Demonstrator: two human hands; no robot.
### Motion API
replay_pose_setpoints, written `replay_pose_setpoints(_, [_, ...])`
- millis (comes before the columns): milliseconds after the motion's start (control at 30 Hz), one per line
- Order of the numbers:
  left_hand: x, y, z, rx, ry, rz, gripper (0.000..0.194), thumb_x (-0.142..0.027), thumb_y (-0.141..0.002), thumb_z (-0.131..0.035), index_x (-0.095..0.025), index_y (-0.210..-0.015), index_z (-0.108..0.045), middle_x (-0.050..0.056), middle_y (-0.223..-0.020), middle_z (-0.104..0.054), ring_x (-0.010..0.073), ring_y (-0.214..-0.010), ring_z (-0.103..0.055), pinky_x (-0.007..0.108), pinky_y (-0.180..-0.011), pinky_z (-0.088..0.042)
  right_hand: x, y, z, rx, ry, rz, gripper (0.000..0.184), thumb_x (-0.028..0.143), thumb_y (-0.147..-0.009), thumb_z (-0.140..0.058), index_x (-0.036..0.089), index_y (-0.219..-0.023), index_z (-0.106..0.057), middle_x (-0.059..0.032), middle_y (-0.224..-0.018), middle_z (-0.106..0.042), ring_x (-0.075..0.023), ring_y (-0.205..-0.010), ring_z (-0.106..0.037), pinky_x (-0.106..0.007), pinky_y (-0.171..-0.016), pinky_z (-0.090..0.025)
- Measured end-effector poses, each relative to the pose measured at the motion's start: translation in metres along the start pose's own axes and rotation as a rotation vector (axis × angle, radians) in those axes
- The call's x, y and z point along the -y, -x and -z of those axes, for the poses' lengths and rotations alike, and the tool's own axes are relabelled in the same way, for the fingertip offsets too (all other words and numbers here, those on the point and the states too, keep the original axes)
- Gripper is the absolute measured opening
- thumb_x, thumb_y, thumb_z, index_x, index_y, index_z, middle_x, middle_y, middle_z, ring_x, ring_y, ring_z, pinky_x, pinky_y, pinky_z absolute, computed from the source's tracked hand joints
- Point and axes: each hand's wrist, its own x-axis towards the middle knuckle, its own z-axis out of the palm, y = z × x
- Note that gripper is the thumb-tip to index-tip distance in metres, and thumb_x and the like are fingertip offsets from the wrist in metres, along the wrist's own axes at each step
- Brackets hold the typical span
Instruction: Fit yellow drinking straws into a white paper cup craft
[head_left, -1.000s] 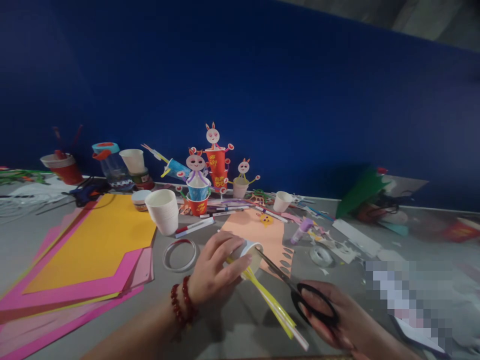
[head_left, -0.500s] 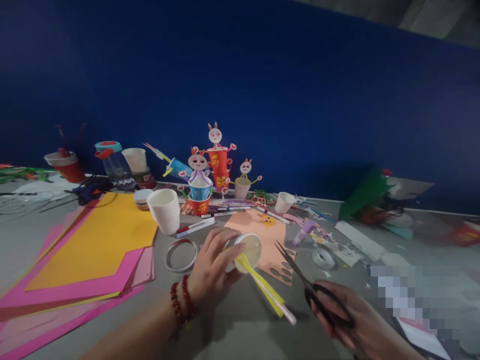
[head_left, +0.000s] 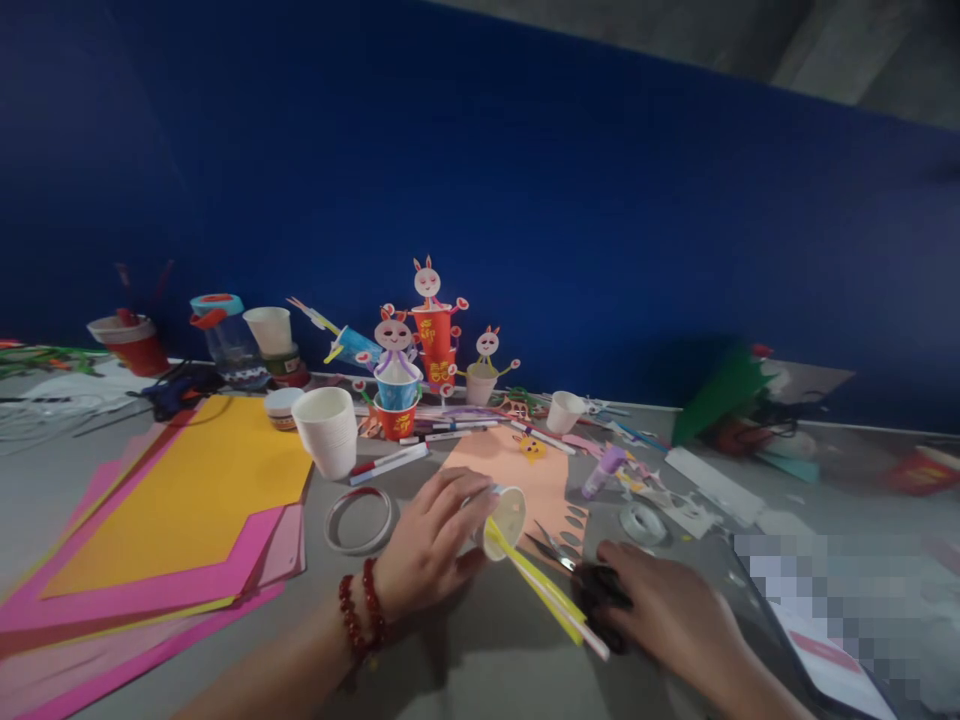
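Note:
My left hand (head_left: 442, 535) is wrapped round a white paper cup (head_left: 510, 508), tipped so that its mouth faces right. Yellow and white strips (head_left: 551, 595), which look like pipe cleaners or straws, stick out of the cup towards the lower right. In my right hand (head_left: 660, 610) is a pair of black-handled scissors (head_left: 577, 578), its blades slightly parted and pointing left just beside the cup. Under the scissors' tips lies a sheet of peach paper (head_left: 517, 460) with oval holes cut along one edge. A small yellow face cutout (head_left: 531, 447) rests on that sheet.
Coloured paper sheets (head_left: 180, 490) lie at left, with a tape roll (head_left: 358, 520) and stacked white cups (head_left: 328, 432) beside them. Cup figures with rabbit heads (head_left: 433, 330) stand behind. A glue stick (head_left: 604, 472), clear tape (head_left: 643, 523) and a phone (head_left: 817, 640) are at right.
My right hand has moved left with the scissors, turning over so its back shows. The scissors' blades have parted a little. The cup has tilted further to the right.

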Motion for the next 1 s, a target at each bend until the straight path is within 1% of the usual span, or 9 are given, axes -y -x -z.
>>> replay_pose_setpoints(133, [-0.004, -0.002, -0.001, -0.006, 0.006, -0.015, 0.048, -0.013, -0.087, -0.06, -0.015, -0.133, -0.045, 0.017, -0.12, -0.064, 0.028, -0.113, -0.056, 0.052, -0.094, -0.052, 0.015, -0.003, 0.032, -0.089, -0.191, 0.097, 0.026, 0.027, -0.089, -0.059, 0.024, -0.114, -0.065, -0.0039, -0.087, -0.073, -0.0249, -0.081, -0.07, -0.03, -0.068, -0.045])
replay_pose_setpoints(233, [-0.005, -0.002, -0.001, 0.008, -0.01, -0.046, 0.045, -0.011, -0.087, -0.058, -0.012, -0.131, -0.047, 0.018, -0.119, -0.064, 0.0277, -0.115, -0.055, 0.052, -0.097, -0.051, 0.04, -0.005, 0.045, -0.187, -0.358, 0.363, 0.029, 0.026, -0.098, -0.046, 0.028, -0.123, -0.061, -0.0043, -0.105, -0.072, -0.0201, -0.091, -0.069, -0.027, -0.076, -0.045])
replay_pose_setpoints(300, [-0.003, -0.001, 0.0, 0.04, -0.022, -0.063, 0.044, -0.013, -0.09, -0.055, -0.012, -0.133, -0.046, 0.018, -0.12, -0.065, 0.0281, -0.117, -0.055, 0.053, -0.097, -0.051, 0.056, -0.008, 0.045, -0.201, -0.342, 0.461, 0.031, 0.017, -0.094, -0.046, 0.025, -0.12, -0.061, -0.0042, -0.1, -0.072, -0.0193, -0.087, -0.069, -0.025, -0.071, -0.043])
replay_pose_setpoints(400, [0.0, 0.0, 0.003, 0.07, -0.033, -0.102, 0.043, -0.017, -0.093, -0.052, -0.014, -0.135, -0.045, 0.019, -0.12, -0.065, 0.0285, -0.119, -0.054, 0.054, -0.098, -0.051, 0.066, -0.012, 0.042, -0.219, -0.285, 0.472, 0.023, 0.009, -0.085, -0.05, 0.02, -0.096, -0.067, -0.0031, -0.08, -0.07, -0.0174, -0.069, -0.065, -0.025, -0.062, -0.037])
replay_pose_setpoints(500, [0.001, -0.001, 0.004, 0.043, -0.043, -0.102, 0.045, -0.01, -0.089, -0.054, -0.014, -0.133, -0.046, 0.017, -0.119, -0.065, 0.0275, -0.117, -0.056, 0.052, -0.099, -0.051, 0.057, -0.012, 0.042, -0.223, -0.393, 0.506, 0.016, 0.015, -0.09, -0.05, 0.02, -0.087, -0.065, -0.0014, -0.073, -0.065, -0.0145, -0.065, -0.06, -0.023, -0.06, -0.035])
replay_pose_setpoints(633, [-0.002, -0.004, 0.002, 0.006, -0.022, -0.028, 0.05, -0.006, -0.082, -0.055, -0.015, -0.131, -0.048, 0.016, -0.118, -0.065, 0.027, -0.112, -0.058, 0.051, -0.096, -0.052, 0.039, -0.011, 0.046, -0.287, -0.438, 0.461, 0.028, 0.027, -0.095, -0.052, 0.019, -0.068, -0.055, -0.0011, -0.066, -0.057, -0.0143, -0.062, -0.054, -0.024, -0.058, -0.033])
replay_pose_setpoints(800, [-0.003, -0.001, -0.003, 0.036, 0.117, 0.19, 0.053, -0.025, -0.08, -0.072, -0.018, -0.128, -0.049, 0.015, -0.113, -0.066, 0.0279, -0.104, -0.063, 0.045, -0.089, -0.054, 0.049, -0.021, 0.047, -0.309, -0.546, 0.461, 0.011, 0.027, -0.094, -0.055, 0.019, -0.09, -0.063, -0.0028, -0.079, -0.062, -0.0156, -0.067, -0.056, -0.025, -0.063, -0.039])
replay_pose_setpoints(933, [0.002, 0.006, -0.003, 0.108, 0.162, 0.254, 0.064, -0.041, -0.081, -0.073, -0.02, -0.133, -0.044, 0.014, -0.114, -0.066, 0.0282, -0.103, -0.064, 0.041, -0.085, -0.055, 0.071, -0.036, 0.044, -0.309, -0.639, 0.43, 0.019, 0.035, -0.087, -0.065, 0.018, -0.078, -0.066, -0.0027, -0.073, -0.063, -0.0172, -0.066, -0.056, -0.026, -0.061, -0.04])
replay_pose_setpoints(1000, [0.003, 0.008, -0.002, 0.095, 0.173, 0.252, 0.065, -0.044, -0.083, -0.071, -0.02, -0.136, -0.041, 0.015, -0.115, -0.065, 0.0285, -0.104, -0.064, 0.04, -0.086, -0.055, 0.078, -0.045, 0.045, -0.253, -0.759, 0.428, 0.02, 0.036, -0.089, -0.063, 0.018, -0.083, -0.071, -0.0035, -0.077, -0.066, -0.0178, -0.069, -0.058, -0.026, -0.062, -0.042])
